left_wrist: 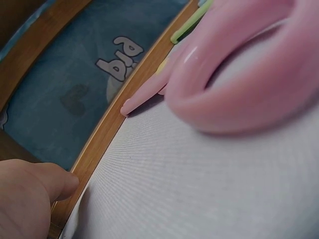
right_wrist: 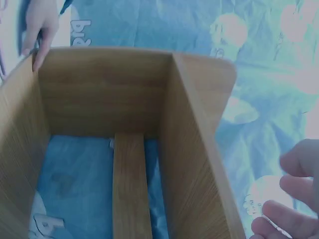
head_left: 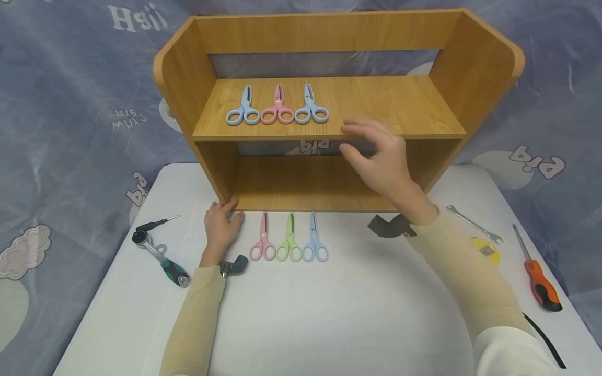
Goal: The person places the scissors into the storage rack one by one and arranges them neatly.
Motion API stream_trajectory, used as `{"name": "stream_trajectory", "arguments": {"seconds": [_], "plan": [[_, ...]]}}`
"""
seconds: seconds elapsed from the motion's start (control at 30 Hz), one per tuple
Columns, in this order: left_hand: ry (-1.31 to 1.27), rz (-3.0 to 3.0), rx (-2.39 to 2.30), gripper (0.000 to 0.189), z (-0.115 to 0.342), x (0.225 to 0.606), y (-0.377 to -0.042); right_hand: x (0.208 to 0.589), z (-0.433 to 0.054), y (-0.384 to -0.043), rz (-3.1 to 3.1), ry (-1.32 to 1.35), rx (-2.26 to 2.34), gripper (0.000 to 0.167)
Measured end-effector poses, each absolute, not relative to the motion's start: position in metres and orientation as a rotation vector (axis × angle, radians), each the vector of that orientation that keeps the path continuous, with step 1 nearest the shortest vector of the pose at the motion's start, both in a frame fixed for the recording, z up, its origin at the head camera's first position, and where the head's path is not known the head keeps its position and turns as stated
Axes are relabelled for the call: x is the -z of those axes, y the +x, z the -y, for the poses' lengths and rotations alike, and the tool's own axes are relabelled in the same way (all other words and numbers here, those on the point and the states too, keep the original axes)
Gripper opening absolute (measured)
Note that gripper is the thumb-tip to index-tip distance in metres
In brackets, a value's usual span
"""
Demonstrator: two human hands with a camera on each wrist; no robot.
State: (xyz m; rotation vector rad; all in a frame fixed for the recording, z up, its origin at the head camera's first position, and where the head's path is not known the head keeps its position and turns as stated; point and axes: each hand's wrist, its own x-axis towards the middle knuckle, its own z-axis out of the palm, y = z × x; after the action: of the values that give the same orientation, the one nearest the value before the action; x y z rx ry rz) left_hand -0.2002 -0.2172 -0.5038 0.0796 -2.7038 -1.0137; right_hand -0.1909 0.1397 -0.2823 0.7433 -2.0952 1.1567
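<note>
Right hand: raised at the front edge of the upper board, thumb and fingers apart, nothing between them; right wrist view shows no contact with wood. Left hand: low, fingers resting on the shelf's front left corner, no scissors in it; perhaps steadying.

By size:
- Blue-grey printed cloth, behind everything.
- Flat white counter.
- Two-level tan wooden shelf, upright at the counter's far side.
- Orange-and-black-handled screwdriver, far right.
- Green-and-black-handled metal ratchet, left.
- Slim silver metal wrench, right.
- Six plastic loop-handled scissors, blades pointing away. Upper board, side by side: left light-blue scissors, coral-pink scissors, right light-blue scissors, the last nearest the right hand. On the counter, just before the shelf: pale pink scissors, lime-green scissors, sky-blue scissors.
- Thin black-handled screwdriver, near the ratchet.

Step, my judgement: ordering scissors in rows, right hand between grasps; cannot tell whether it is reaching or leaving. Next move probably calls for a light pinch on one pair, neighbours undisturbed, left hand bracing the shelf.
</note>
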Motion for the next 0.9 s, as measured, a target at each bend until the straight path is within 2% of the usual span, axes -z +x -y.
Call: {"name": "stream_trajectory", "arguments": {"seconds": [0.17,0.37,0.9], "plan": [[0.068,2.702,0.993,0.049,0.216,0.504,-0.201,0.318,-0.158,-0.156,2.077,0.722,-1.324,0.029],[0.066,2.709,0.988,0.049,0.216,0.504,-0.201,0.363,-0.17,-0.131,2.206,0.641,-1.402,0.031],[0.084,2.725,0.988,0.049,0.215,0.503,-0.201,0.417,-0.17,-0.114,2.402,0.633,-1.489,0.026]]}}
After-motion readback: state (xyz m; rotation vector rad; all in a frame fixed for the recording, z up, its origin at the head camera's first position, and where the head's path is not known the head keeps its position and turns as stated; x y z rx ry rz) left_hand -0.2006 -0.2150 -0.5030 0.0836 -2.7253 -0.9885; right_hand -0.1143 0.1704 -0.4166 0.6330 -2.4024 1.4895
